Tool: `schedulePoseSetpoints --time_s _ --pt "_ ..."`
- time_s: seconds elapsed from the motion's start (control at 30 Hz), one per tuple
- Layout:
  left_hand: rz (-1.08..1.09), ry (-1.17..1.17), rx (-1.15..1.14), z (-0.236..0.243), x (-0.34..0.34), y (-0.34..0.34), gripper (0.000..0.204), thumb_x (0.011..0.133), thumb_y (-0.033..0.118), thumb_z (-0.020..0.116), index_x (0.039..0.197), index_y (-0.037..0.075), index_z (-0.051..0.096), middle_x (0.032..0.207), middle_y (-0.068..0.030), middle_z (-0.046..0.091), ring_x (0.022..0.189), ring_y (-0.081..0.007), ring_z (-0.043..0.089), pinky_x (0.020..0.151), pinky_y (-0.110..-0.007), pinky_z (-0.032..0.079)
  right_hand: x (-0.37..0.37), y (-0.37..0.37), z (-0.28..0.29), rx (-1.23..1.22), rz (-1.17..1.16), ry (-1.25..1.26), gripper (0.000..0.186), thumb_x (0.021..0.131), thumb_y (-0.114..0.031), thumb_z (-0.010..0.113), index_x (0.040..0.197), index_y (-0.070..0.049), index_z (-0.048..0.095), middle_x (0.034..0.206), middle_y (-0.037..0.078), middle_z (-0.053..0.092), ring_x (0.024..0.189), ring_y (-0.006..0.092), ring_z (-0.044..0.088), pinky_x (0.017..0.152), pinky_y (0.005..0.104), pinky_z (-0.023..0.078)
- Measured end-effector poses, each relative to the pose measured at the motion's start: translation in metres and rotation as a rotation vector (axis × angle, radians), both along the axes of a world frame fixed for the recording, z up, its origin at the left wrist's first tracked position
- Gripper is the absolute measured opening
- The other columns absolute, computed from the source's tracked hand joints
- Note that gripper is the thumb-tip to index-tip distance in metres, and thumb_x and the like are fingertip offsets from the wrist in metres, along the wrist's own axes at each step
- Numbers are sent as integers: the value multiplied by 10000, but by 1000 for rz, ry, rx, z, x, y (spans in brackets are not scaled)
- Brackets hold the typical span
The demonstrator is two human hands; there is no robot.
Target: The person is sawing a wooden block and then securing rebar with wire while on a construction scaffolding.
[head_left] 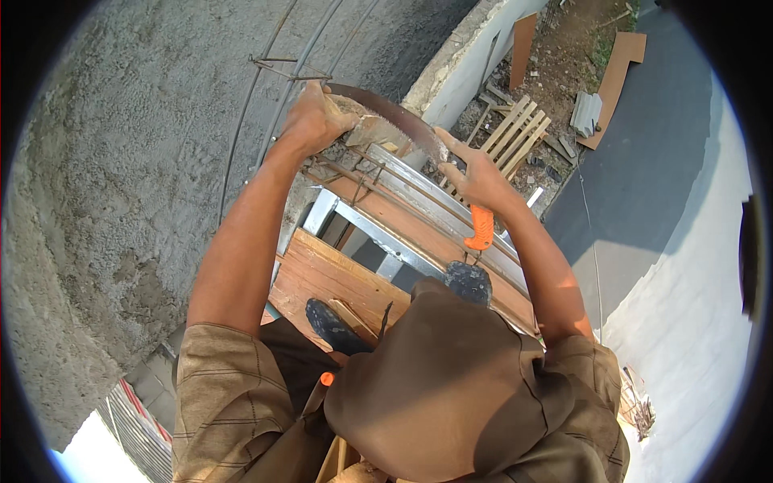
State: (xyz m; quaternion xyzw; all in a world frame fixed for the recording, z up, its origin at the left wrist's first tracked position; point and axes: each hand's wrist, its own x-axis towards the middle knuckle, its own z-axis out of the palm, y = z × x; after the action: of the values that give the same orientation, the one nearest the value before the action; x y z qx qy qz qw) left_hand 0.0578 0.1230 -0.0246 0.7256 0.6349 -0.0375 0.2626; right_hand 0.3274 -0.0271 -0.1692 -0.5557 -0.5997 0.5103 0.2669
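Note:
A hand saw (388, 109) with an orange handle (481, 229) stretches between my hands, its toothed blade bowed in an arc. My right hand (481, 179) is closed round the saw where blade and handle meet, thumb and forefinger by the blade. At the blade's far end, my left hand (312, 122) is closed, apparently on the tip; its fingers partly hide the contact. Just above that hand, thin steel rebar (282, 97) with tied cross pieces runs up along the rough wall. Under the blade sits a pale broken lump (370, 129), its kind unclear.
A rough grey cement wall (129, 177) rises on the left. My dark shoes stand on a wooden board (346, 278) and beside a metal frame (386, 241). More rebar (403, 189) lies along the ledge. Far below are a wooden pallet (515, 137), boards and rubble.

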Motion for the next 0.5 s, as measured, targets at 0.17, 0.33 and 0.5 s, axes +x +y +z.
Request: schedulePoseSetpoints --time_s 0.17,0.33,0.5 --pt "30 11 -26 1 1 1 795 759 324 926 1296 -78 501 1089 -226 716 990 -285 714 895 -377 560 16 30 -31 -369 136 74 624 991 -174 690 1581 -240 501 1319 212 709 1175 288 675 1088 405 476" --pt "70 37 -67 4 3 2 829 762 356 912 1352 -60 505 1242 -271 697 1177 -399 686 1016 -444 532 24 21 23 -184 101 20 638 988 -175 688 1593 -203 485 1286 216 720 1115 268 693 1067 397 483" --pt "19 106 13 -5 4 -4 793 771 344 913 1312 -70 507 1132 -236 718 1035 -306 714 945 -394 547 49 -11 53 -136 46 -31 636 982 -143 653 1593 -164 476 1321 198 709 1101 241 700 1093 386 461"
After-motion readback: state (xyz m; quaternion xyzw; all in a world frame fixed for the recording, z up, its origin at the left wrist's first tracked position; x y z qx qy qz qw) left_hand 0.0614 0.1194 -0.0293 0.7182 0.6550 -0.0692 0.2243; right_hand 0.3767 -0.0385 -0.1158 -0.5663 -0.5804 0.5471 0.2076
